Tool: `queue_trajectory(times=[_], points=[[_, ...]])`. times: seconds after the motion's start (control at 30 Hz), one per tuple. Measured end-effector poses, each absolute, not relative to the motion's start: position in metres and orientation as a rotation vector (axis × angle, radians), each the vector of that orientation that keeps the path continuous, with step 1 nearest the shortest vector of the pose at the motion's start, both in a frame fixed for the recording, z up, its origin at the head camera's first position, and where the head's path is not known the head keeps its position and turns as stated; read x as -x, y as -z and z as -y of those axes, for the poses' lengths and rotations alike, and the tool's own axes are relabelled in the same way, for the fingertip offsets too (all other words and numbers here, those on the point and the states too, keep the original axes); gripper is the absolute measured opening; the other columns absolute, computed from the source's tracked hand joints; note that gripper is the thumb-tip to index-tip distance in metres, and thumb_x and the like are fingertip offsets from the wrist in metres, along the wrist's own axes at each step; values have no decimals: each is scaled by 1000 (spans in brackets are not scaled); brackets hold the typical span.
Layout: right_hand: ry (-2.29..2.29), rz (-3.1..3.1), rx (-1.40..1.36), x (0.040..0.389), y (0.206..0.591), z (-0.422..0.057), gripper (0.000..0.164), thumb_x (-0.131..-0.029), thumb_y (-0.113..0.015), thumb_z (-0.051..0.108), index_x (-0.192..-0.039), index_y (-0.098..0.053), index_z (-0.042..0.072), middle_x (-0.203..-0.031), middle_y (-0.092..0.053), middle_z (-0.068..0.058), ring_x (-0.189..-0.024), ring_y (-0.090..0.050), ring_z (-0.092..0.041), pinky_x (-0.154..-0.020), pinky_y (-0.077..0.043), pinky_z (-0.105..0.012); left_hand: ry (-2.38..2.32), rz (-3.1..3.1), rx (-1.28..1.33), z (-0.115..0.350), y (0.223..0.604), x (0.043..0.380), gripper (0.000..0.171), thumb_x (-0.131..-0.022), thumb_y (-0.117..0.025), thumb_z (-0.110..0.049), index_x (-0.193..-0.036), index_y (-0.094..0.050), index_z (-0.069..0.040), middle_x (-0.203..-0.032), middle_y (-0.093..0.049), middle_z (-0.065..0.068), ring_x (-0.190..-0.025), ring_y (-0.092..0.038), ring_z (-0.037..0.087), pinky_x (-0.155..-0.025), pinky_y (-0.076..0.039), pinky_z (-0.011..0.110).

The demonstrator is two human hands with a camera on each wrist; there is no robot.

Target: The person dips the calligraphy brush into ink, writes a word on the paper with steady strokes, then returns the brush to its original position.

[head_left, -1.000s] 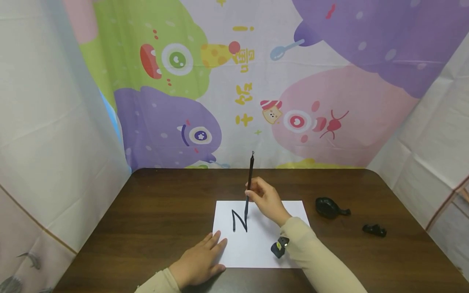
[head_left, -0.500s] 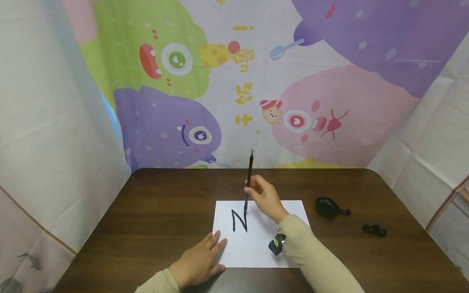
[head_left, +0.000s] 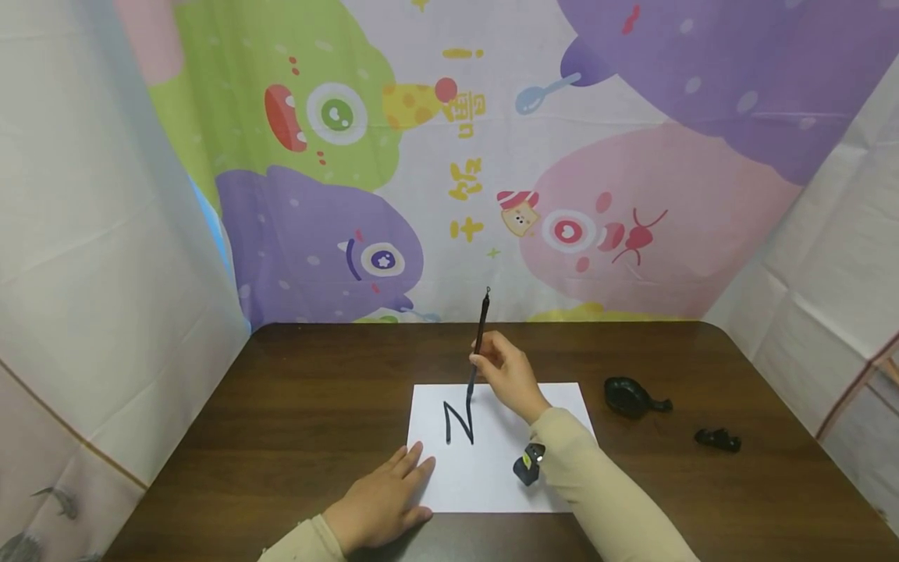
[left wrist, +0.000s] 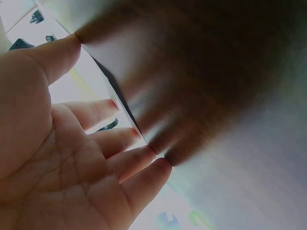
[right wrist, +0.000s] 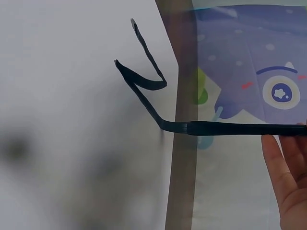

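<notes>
A dark writing brush (head_left: 482, 324) stands nearly upright in my right hand (head_left: 509, 376), pinched between thumb and fingers around its shaft. In the right wrist view the brush tip (right wrist: 173, 126) touches the white paper (right wrist: 57, 105) at the end of a black stroke. That stroke belongs to an N-shaped mark (head_left: 460, 423) on the sheet (head_left: 492, 484). My left hand (head_left: 385, 496) lies spread at the sheet's lower left, fingertips on its edge and thumb on the near corner. In the left wrist view those fingers (left wrist: 139, 184) are extended, with the palm showing.
On the dark wooden table (head_left: 302, 390), right of the paper, lies a black dish with a short handle (head_left: 627, 397). Farther right is a small black rest-like piece (head_left: 718, 440). A cartoon-printed cloth (head_left: 463, 273) hangs behind the table's far edge.
My right hand has moved slightly away from me with the brush, drawing the N's right stroke upward on the paper. The left hand has stayed where it was.
</notes>
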State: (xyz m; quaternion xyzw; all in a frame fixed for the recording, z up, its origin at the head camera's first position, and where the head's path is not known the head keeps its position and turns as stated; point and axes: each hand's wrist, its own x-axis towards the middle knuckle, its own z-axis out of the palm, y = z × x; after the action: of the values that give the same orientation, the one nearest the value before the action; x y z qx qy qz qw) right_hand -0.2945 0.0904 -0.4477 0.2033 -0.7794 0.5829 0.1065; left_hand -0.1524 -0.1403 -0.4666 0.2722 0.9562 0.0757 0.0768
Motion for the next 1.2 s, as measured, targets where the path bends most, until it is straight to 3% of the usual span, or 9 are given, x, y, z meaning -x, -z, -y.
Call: queue_trajectory(times=[0.17, 0.37, 0.53, 0.87, 1.0, 1.2], points=[[-1697, 2282, -613, 295, 449, -90, 14, -93, -65, 5, -106, -60, 5, -93, -66, -15, -88, -67, -37, -76, -60, -43, -232, -2862, -816, 140, 467, 153, 67, -91, -64, -45, -145, -47, -10, -155, -39, 19, -140, -41, 38, -107, -43, 52], [-1694, 2268, -623, 294, 447, -90, 16, -93, -64, 4, -107, -60, 0, -93, -65, -15, -88, -67, -38, -76, -61, -39, -237, -2857, -811, 140, 467, 153, 67, -91, -63, -45, -146, -46, -10, -155, -38, 18, -141, -40, 38, -107, -43, 53], [-1682, 2248, -638, 294, 446, -90, 15, -92, -65, 3, -106, -60, -1, -94, -65, -17, -91, -68, -32, -76, -61, -35, -239, -2861, -817, 140, 467, 153, 67, -91, -63, -45, -145, -46, -10, -154, -39, 19, -140, -41, 39, -109, -41, 52], [-1730, 2226, -632, 281, 425, -90, 16, -91, -62, -5, -107, -57, -8, -95, -62, -27, -93, -66, -40, -79, -59, -47, -246, -2870, -826, 141, 467, 152, 66, -90, -64, -44, -144, -47, -9, -154, -40, 20, -139, -42, 39, -108, -43, 53], [-1690, 2217, -655, 267, 407, -92, 15, -91, -62, -6, -106, -57, -8, -93, -62, -26, -91, -66, -37, -78, -60, -42, -244, -2877, -833, 141, 467, 152, 66, -90, -64, -44, -144, -48, -9, -153, -41, 20, -139, -43, 39, -107, -43, 52], [-1638, 2240, -641, 267, 411, -96, 14, -91, -62, -6, -104, -57, -7, -93, -63, -24, -93, -67, -34, -76, -61, -34, -242, -2881, -836, 141, 469, 152, 67, -90, -64, -44, -144, -48, -9, -153, -41, 20, -138, -43, 39, -107, -43, 52]])
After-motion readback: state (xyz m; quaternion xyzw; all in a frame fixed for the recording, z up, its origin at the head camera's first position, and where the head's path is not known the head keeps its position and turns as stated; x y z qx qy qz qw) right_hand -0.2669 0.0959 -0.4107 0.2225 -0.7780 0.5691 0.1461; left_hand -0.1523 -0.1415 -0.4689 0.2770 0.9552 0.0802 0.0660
